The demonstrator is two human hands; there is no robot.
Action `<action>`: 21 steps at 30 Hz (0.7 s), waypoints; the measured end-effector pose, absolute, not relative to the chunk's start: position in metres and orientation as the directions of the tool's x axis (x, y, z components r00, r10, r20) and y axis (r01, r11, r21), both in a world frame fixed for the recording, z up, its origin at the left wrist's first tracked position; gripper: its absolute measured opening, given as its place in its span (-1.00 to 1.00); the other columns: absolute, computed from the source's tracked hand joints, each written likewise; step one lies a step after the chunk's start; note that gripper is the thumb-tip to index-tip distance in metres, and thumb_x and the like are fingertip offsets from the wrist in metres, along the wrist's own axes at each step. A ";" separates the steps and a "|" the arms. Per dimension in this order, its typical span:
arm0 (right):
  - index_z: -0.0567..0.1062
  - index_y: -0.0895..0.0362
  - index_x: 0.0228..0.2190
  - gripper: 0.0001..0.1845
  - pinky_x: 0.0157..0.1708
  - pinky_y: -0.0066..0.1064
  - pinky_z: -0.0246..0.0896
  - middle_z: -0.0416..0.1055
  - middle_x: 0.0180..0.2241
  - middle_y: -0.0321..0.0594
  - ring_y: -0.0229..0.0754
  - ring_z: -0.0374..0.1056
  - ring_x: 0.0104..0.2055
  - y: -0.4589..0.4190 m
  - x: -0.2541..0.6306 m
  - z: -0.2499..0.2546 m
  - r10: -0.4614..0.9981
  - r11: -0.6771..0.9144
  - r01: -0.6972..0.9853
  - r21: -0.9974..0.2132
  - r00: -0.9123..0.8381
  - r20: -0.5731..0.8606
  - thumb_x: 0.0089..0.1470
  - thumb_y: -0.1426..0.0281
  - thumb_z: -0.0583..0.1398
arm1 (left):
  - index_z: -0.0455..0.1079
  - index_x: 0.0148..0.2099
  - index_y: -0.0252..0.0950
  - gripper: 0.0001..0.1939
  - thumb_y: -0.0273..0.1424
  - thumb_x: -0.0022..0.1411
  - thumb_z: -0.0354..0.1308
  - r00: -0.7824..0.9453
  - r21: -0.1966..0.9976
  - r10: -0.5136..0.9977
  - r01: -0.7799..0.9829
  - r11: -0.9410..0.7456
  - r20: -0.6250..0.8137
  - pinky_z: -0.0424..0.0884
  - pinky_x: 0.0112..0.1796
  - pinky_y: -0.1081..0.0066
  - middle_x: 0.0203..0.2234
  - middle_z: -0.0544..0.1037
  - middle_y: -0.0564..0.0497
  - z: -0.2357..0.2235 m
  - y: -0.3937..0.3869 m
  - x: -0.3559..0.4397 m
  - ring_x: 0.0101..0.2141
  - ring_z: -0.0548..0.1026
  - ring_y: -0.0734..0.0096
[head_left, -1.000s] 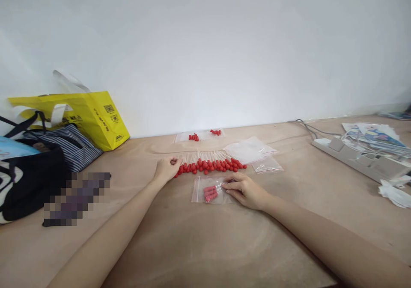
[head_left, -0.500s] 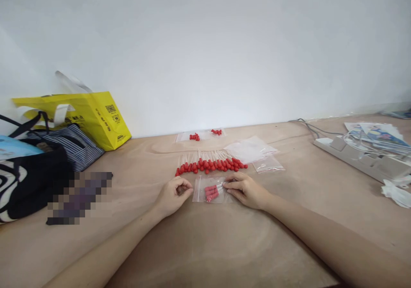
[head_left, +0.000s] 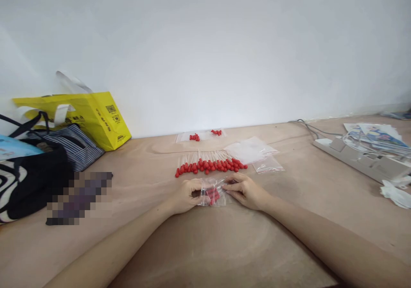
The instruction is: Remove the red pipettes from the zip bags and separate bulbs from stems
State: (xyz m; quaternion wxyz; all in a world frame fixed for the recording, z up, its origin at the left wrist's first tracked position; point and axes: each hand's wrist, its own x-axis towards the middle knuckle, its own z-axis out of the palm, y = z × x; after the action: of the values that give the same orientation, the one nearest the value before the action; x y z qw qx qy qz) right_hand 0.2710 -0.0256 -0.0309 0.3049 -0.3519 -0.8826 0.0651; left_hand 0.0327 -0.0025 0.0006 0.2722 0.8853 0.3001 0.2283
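Observation:
Between my hands is a small clear zip bag (head_left: 220, 200) with several red-headed sticks (head_left: 212, 195) in it, heads towards the left. My left hand (head_left: 189, 196) is at the bag's left end. Its fingertips show through the plastic around the red heads and are closed on the bag. My right hand (head_left: 246, 191) pinches the right end, where the pale sticks run under the fingers. Whether it holds plastic alone or sticks too is hidden. Just beyond lies a row of loose red-headed sticks (head_left: 210, 166), heads towards me.
Filled bags (head_left: 205, 135) lie by the wall. Flat plastic bags (head_left: 250, 149) are right of the row. A power strip (head_left: 353, 155) with cables, printed sheets (head_left: 379, 135) and a crumpled tissue (head_left: 396, 195) lie right. A yellow bag (head_left: 99, 119) and a black bag (head_left: 38, 181) stand left.
My left hand has moved right, from beside the bag onto its left end, and closed there. The bag has bunched up. My right hand stays nearly in place.

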 end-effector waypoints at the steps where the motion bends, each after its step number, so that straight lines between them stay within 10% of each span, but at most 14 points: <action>1: 0.49 0.06 -0.24 -0.75 -0.22 -0.34 0.23 0.37 -0.23 -0.13 -0.20 0.29 -0.20 -0.026 0.271 -0.031 0.659 0.745 0.583 -0.325 -0.568 0.493 0.09 0.40 0.05 | 0.38 -0.07 -0.18 -0.63 -0.25 0.03 0.16 0.734 0.610 0.641 0.407 -0.680 0.224 0.32 -0.14 0.35 -0.16 0.49 -0.03 0.003 -0.003 0.034 -0.18 0.43 0.33; 21: 0.47 0.09 -0.26 -0.79 -0.23 -0.34 0.22 0.39 -0.29 -0.15 -0.20 0.29 -0.24 -0.026 0.264 -0.029 0.657 0.734 0.611 -0.296 -0.532 0.534 0.05 0.39 0.09 | 0.31 -0.01 -0.20 -0.68 -0.32 0.16 0.03 0.842 0.227 0.374 0.306 -0.924 0.388 0.31 -0.10 0.31 -0.06 0.40 -0.10 -0.007 -0.008 0.031 -0.10 0.37 0.30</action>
State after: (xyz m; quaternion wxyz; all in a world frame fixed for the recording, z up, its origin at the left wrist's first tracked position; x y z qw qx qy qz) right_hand 0.2637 -0.0262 -0.0286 0.3203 -0.3626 -0.8744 0.0364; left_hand 0.0315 -0.0077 -0.0067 0.0785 0.9565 0.1778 0.2175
